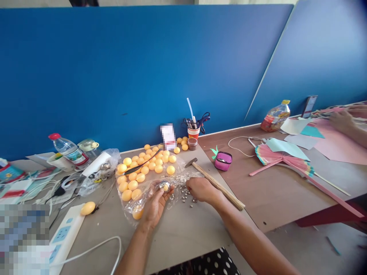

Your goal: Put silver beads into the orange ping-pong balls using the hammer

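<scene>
Office-like shared handicraft workroom: tall blue partition [129, 76] behind adjoining surfaces [180, 233], white power strip [69, 225], paper cup [193, 133] with scissors [205, 117]; loose silver beads [184, 197], wooden-handled hammer [219, 184], pink pleated fan [298, 162], co-worker's hands [342, 119] at pink paper [340, 147].

On the bench [183, 233], balls [140, 177] lie before the partition [137, 76]; beads [185, 193] lie to their right, between the left hand [156, 202], a studded ball [164, 186] in it, and the right hand [202, 190]. The hammer [219, 185] lies right of the beads, a cup [193, 133] behind it. Far left — a power strip [69, 227] in front, a bottle [70, 151] behind. On the next bench [258, 198] — a pouch [223, 160], then a fan [298, 164] to its right.
</scene>
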Tool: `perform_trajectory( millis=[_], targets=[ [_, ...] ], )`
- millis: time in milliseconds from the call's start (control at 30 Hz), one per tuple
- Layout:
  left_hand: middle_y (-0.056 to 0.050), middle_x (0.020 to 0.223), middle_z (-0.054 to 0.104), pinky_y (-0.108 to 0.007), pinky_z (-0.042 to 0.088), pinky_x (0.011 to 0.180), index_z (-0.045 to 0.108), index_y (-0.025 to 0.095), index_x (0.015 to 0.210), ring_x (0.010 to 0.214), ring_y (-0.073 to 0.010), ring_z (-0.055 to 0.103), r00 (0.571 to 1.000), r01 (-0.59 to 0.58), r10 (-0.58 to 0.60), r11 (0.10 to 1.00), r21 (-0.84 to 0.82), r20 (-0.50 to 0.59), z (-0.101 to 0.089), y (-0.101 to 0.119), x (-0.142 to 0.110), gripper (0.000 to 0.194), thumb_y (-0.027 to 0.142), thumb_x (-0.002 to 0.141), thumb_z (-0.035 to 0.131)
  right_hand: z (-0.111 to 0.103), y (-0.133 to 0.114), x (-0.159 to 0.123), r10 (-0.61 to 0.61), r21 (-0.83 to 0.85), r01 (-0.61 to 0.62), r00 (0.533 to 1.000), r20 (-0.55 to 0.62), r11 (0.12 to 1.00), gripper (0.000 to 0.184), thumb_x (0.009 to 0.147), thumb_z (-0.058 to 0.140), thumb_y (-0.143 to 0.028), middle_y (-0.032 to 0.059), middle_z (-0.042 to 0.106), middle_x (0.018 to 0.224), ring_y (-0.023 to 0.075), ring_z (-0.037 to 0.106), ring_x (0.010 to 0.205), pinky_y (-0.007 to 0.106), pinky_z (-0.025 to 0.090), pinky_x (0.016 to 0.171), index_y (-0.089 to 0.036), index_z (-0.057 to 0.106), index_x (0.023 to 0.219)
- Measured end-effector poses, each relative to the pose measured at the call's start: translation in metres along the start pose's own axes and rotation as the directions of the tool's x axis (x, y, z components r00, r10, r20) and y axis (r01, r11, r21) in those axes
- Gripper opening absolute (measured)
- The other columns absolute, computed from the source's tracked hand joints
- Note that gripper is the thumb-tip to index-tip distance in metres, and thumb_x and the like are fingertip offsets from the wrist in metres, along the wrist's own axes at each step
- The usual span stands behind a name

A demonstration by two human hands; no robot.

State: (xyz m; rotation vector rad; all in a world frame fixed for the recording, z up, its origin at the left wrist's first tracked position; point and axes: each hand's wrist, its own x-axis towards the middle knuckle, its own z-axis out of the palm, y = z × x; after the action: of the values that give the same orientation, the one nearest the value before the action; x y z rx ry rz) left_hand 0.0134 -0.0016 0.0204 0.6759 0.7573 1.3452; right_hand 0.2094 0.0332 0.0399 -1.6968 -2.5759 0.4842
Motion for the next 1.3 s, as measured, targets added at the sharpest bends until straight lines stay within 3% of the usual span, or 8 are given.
perform_trajectory(
  millis=[300,467,600,700,800,967,1133,1300],
  targets=[
    [0.0,0.089,0.07,-0.038,0.054,0.083,0.055,0.024,0.108,0.087,-0.0218,0.07,0.999,0.026,-0.027,0.999,-0.033,-0.017,0.001,0.003,0.0,0.041,0.03,0.072,0.074,-0.017,0.003,-0.006,-0.006,0.089,-0.001,0.997,0.076,0.996,0.026,0.07,0.054,-0.009,0.0074,0.07,0.095,0.0215,0.062,0.081,0.026,0.036,0.06,-0.021,0.07,0.087],
    [0.001,0.092,0.069,-0.032,0.054,0.074,0.056,0.024,0.107,0.082,-0.0188,0.07,0.999,0.032,-0.032,0.999,-0.011,-0.01,-0.001,0.003,0.001,0.04,0.029,0.072,0.075,-0.01,0.008,-0.003,-0.011,0.079,0.007,0.999,0.039,0.997,0.022,0.068,0.052,-0.007,0.008,0.068,0.085,0.0203,0.061,0.074,0.027,0.036,0.059,-0.018,0.069,0.078],
    [0.0,0.091,0.069,-0.031,0.054,0.074,0.056,0.023,0.106,0.08,-0.0179,0.07,1.0,0.025,-0.025,1.0,-0.006,-0.003,-0.002,0.004,0.0,0.041,0.026,0.071,0.076,-0.015,0.008,-0.002,-0.063,0.296,0.091,0.993,-0.103,0.951,0.017,0.068,0.052,-0.006,0.006,0.067,0.084,0.0171,0.059,0.076,0.025,0.04,0.065,-0.017,0.064,0.071],
    [0.0,0.094,0.07,-0.032,0.054,0.079,0.056,0.023,0.106,0.083,-0.0178,0.07,0.999,0.025,-0.025,1.0,0.004,0.028,-0.001,0.003,-0.001,0.039,0.025,0.072,0.076,-0.021,0.004,-0.003,-0.006,0.626,0.116,0.985,-0.175,0.771,0.011,0.07,0.051,-0.009,0.0025,0.065,0.077,0.0115,0.056,0.061,0.022,0.039,0.055,-0.017,0.059,0.071],
    [0.0,0.096,0.07,-0.031,0.053,0.081,0.057,0.023,0.107,0.086,-0.018,0.07,0.998,0.026,-0.027,0.999,0.021,0.051,0.0,0.003,-0.001,0.039,0.025,0.072,0.076,-0.02,-0.002,-0.002,0.03,0.898,0.091,0.993,-0.114,0.43,0.001,0.072,0.056,-0.017,-0.0034,0.058,0.06,0.0068,0.043,0.042,0.02,0.03,0.042,-0.018,0.055,0.073],
    [0.0,0.096,0.069,-0.032,0.053,0.083,0.059,0.023,0.106,0.085,-0.0186,0.07,0.997,0.041,-0.045,0.998,0.053,0.062,0.001,0.002,-0.001,0.041,0.025,0.07,0.077,-0.004,-0.013,0.007,-0.024,0.992,0.105,0.994,-0.107,-0.069,0.025,0.066,0.073,-0.033,-0.0065,0.054,0.055,0.0038,0.038,0.037,0.02,0.026,0.04,-0.017,0.054,0.07],
    [-0.001,0.101,0.068,-0.033,0.052,0.086,0.058,0.025,0.108,0.09,-0.0176,0.067,0.996,0.019,-0.026,0.997,0.072,0.088,-0.002,-0.001,-0.001,0.038,0.026,0.074,0.075,0.005,-0.019,0.009,-0.126,0.985,0.016,0.991,-0.039,-0.174,0.031,0.061,0.08,-0.032,-0.0008,0.065,0.067,0.0083,0.055,0.047,0.022,0.038,0.049,-0.014,0.062,0.079],
    [0.0,0.103,0.063,-0.036,0.049,0.093,0.058,0.026,0.107,0.094,-0.0163,0.063,0.995,-0.008,-0.002,0.995,0.097,0.097,0.0,-0.002,-0.002,0.036,0.026,0.074,0.074,0.008,-0.028,0.009,-0.057,0.988,0.054,0.996,-0.063,-0.147,0.029,0.061,0.078,-0.031,-0.0035,0.062,0.061,0.006,0.045,0.04,0.022,0.03,0.044,-0.016,0.057,0.076]
  ],
)
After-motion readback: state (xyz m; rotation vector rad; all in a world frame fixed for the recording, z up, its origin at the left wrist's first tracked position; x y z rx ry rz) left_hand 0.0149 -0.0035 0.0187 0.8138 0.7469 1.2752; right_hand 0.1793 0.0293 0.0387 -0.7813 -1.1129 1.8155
